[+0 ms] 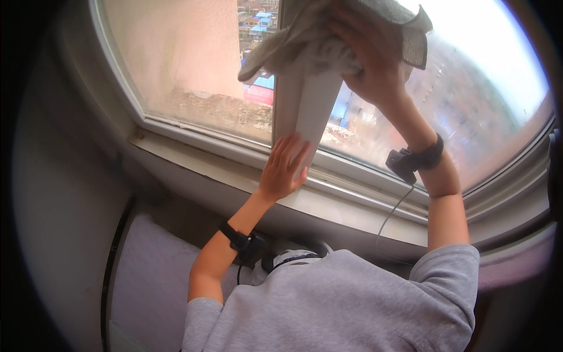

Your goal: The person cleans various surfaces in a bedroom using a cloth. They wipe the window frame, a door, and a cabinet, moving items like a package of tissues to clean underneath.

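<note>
Right hand (366,64) clenched on a grey cleaning cloth (328,35), pressing it high on the white window mullion (305,111). Left hand (284,167) open, flat against the mullion's base just above the sill (223,170). Black bands on both wrists.

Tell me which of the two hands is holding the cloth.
The right hand, raised high, presses the grey cloth against the top of the white window post. The left hand holds nothing; it rests flat at the post's base.
</note>
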A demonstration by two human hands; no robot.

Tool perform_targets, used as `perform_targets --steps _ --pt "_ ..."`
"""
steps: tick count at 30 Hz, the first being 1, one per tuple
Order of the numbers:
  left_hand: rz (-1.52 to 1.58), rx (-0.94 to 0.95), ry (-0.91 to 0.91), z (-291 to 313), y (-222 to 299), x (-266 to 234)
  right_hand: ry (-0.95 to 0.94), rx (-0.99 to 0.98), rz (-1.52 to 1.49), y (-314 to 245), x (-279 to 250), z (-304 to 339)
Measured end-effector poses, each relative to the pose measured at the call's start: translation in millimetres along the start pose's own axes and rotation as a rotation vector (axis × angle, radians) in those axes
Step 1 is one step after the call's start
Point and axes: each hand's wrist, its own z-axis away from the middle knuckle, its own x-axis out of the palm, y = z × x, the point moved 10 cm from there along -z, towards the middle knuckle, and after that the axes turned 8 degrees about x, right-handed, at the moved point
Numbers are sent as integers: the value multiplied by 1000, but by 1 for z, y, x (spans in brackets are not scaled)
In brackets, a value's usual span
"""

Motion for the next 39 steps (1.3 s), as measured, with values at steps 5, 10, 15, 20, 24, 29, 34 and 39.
perform_targets --steps 5,10,15,20,24,29,34,39 --pt "24 79 -128 25 2 13 -330 163 -157 -18 73 135" --pt "-7 -6 -160 46 -14 22 -552 257 -276 -44 105 242" --pt "65 -175 -310 64 -35 38 -771 356 -405 -69 131 295" --pt "84 -302 -500 108 -54 63 -814 310 -594 -112 155 316" --pt "12 -257 -580 140 -65 70 -943 411 -840 -149 194 348" --pt "-125 -257 -608 146 -76 60 -972 696 -1430 -149 206 363" --pt "-88 -449 -564 118 -80 37 -1030 615 -1515 -138 191 316" --pt "-252 -342 -616 87 -76 2 -919 413 -1498 -114 162 259"
